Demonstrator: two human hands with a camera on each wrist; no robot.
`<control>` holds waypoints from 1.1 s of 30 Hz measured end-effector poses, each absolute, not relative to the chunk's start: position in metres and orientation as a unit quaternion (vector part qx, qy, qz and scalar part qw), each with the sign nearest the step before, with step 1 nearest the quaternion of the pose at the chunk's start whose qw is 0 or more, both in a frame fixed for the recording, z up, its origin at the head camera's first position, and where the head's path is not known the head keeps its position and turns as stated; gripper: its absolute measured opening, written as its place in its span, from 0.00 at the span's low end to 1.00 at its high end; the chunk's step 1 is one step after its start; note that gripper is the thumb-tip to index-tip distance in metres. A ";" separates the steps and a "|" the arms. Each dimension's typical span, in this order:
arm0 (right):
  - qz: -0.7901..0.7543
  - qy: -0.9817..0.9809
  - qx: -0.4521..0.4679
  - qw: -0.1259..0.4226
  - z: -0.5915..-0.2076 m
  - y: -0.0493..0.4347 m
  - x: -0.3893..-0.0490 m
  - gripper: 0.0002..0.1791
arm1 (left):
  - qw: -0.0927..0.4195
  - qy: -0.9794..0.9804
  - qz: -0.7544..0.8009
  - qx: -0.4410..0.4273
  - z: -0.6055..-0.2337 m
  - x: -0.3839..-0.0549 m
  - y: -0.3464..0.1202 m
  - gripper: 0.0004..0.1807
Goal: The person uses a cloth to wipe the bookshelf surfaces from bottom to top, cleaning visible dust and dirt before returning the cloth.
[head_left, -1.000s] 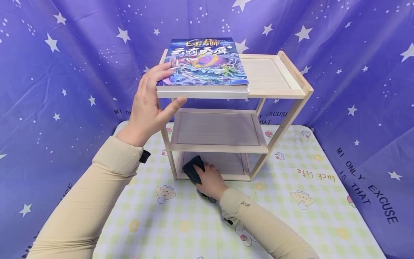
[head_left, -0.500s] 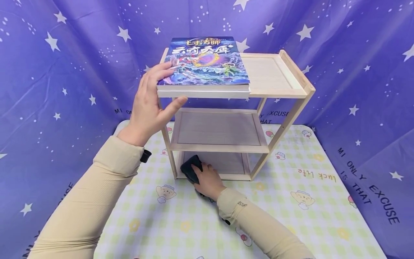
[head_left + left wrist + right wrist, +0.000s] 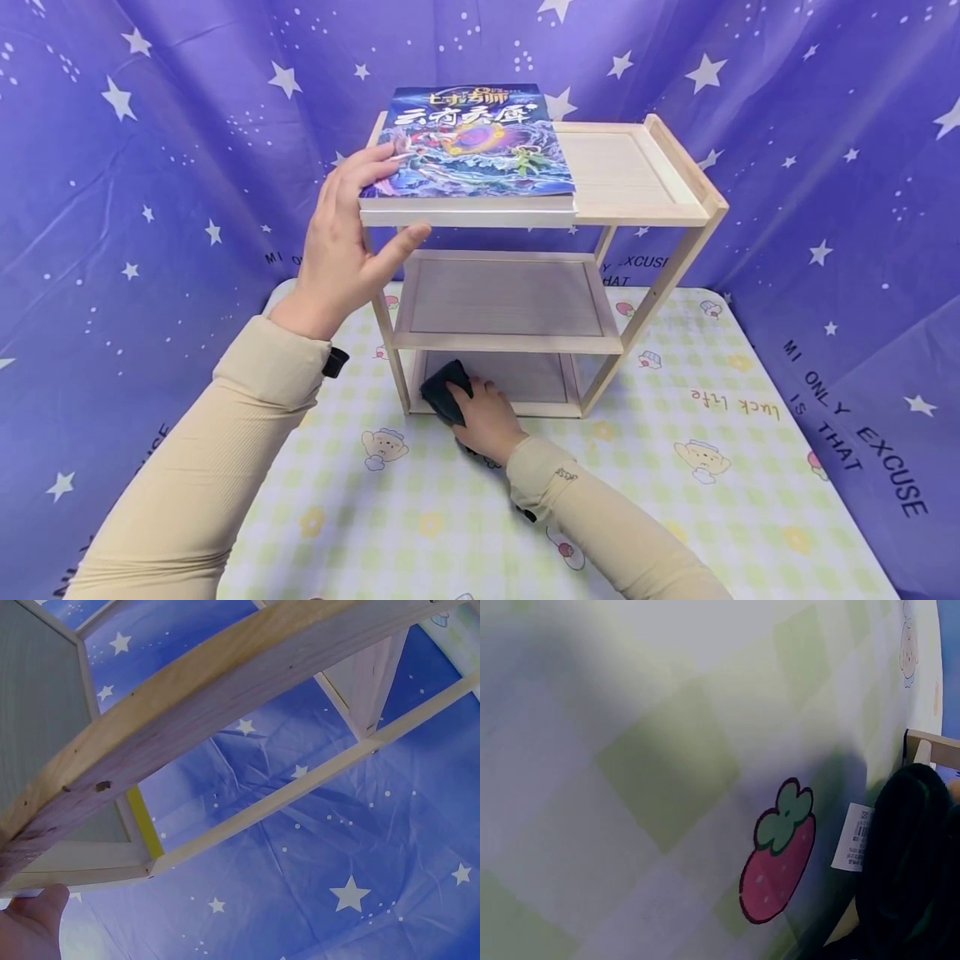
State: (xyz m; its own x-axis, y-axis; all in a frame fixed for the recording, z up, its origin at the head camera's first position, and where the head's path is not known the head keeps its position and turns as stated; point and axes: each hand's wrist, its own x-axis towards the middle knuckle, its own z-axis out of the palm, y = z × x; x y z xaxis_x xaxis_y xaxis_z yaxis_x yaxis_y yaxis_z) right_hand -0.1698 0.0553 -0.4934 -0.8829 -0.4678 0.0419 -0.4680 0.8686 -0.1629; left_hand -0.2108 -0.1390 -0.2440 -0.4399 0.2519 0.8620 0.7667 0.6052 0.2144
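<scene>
A three-tier light wooden shelf rack point(image 3: 630, 175) stands on the table. On the left of its top tier lies a thick book point(image 3: 480, 158) with a colourful blue cover. My left hand point(image 3: 341, 237) grips the rack's front left corner, fingertips over the book's left edge and thumb below the front edge. Down at the bottom tier point(image 3: 540, 379), my right hand point(image 3: 487, 421) holds a folded dark green cloth point(image 3: 444, 393) against the tier's left part. The right wrist view shows that cloth point(image 3: 904, 855) with a white printed label point(image 3: 853, 838) sticking out.
The middle tier point(image 3: 506, 296) hangs just above my right hand. Slanted side posts point(image 3: 652, 292) frame the rack. A green checked tablecloth point(image 3: 420, 550) covers the table, and a purple star-printed curtain point(image 3: 150, 275) surrounds it on the back and sides.
My right hand has shifted the cloth a little left along the bottom tier, then slightly back right. My left hand has kept its place at the rack's corner.
</scene>
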 end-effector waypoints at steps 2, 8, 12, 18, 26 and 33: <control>0.089 -0.966 0.241 -0.004 -0.494 0.057 -0.170 0.36 | 0.420 -0.791 -0.306 -0.322 -0.244 -0.211 -0.139 0.37; 0.102 -0.965 0.242 -0.006 -0.493 0.063 -0.170 0.35 | 0.422 -0.791 -0.307 -0.319 -0.245 -0.211 -0.140 0.37; 0.101 -0.965 0.242 0.001 -0.493 0.067 -0.168 0.36 | 0.423 -0.790 -0.308 -0.319 -0.245 -0.211 -0.139 0.37; 0.102 -0.965 0.242 0.024 -0.496 0.074 -0.168 0.36 | 0.423 -0.790 -0.309 -0.320 -0.245 -0.211 -0.139 0.37; 0.108 -0.965 0.237 0.027 -0.498 0.084 -0.166 0.36 | 0.420 -0.791 -0.311 -0.318 -0.245 -0.210 -0.139 0.37; 0.108 -0.966 0.233 0.036 -0.500 0.092 -0.165 0.36 | 0.417 -0.793 -0.311 -0.316 -0.245 -0.210 -0.139 0.37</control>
State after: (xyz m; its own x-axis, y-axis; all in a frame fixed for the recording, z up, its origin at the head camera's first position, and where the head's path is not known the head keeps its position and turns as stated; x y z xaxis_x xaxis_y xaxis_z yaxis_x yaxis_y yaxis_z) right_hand -0.1651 0.0920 -0.4999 -0.8893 -0.4415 0.1195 -0.4570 0.8686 -0.1915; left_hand -0.2099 -0.1392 -0.2448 -0.4516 0.2422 0.8587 0.7617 0.6060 0.2296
